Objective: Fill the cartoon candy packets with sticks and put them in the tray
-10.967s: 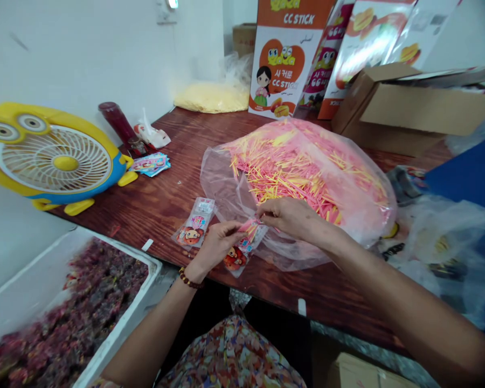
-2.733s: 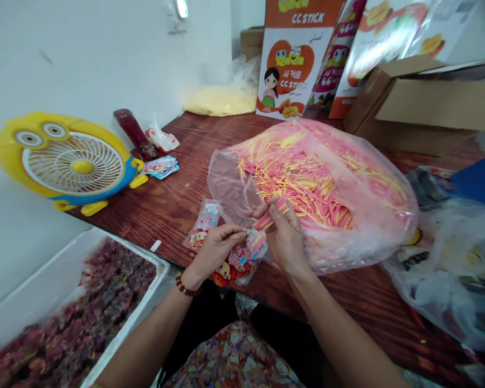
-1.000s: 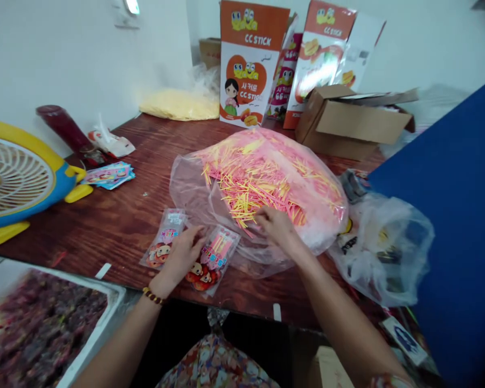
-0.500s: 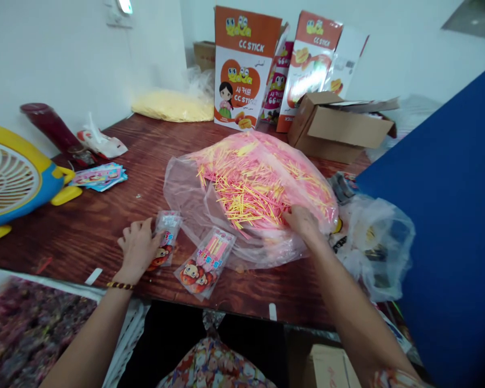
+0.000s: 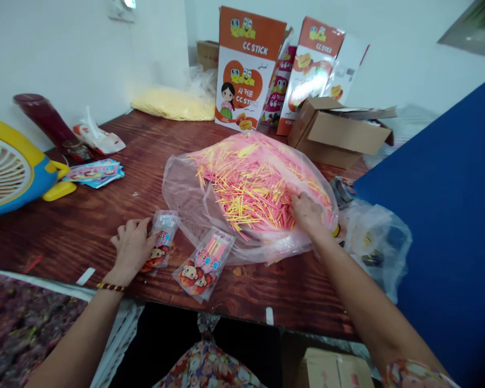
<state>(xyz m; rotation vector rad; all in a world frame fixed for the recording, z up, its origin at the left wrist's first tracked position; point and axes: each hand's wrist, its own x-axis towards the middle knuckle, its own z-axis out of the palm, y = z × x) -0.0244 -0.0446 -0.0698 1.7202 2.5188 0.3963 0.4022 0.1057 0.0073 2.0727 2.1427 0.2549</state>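
Observation:
My left hand [image 5: 134, 245] rests on the table with its fingers bent and apart. Its thumb side touches a small clear packet [image 5: 164, 231] printed with a red-haired cartoon figure. To the right of that lies a similar packet [image 5: 206, 264], with pink and yellow sticks showing through its window. A large clear plastic bag [image 5: 186, 180] full of loose thin pink and yellow sticks [image 5: 254, 202] spreads over the middle of the table. My right hand [image 5: 307, 213] reaches into the bag's right side, fingers stretched out among the sticks. Plastic film partly covers its fingertips.
Printed cartons [image 5: 246, 70] and an open cardboard box [image 5: 343, 134] stand at the back. On the left are a yellow-blue fan [image 5: 36, 167], flat packets [image 5: 97, 172], tissues [image 5: 101, 140] and a dark red bottle [image 5: 44, 121]. A blue panel [image 5: 448, 215] bounds the right.
My right hand has moved up and slightly right, further under the bag's film. My left hand has shifted slightly left in view, and the camera view has moved a little.

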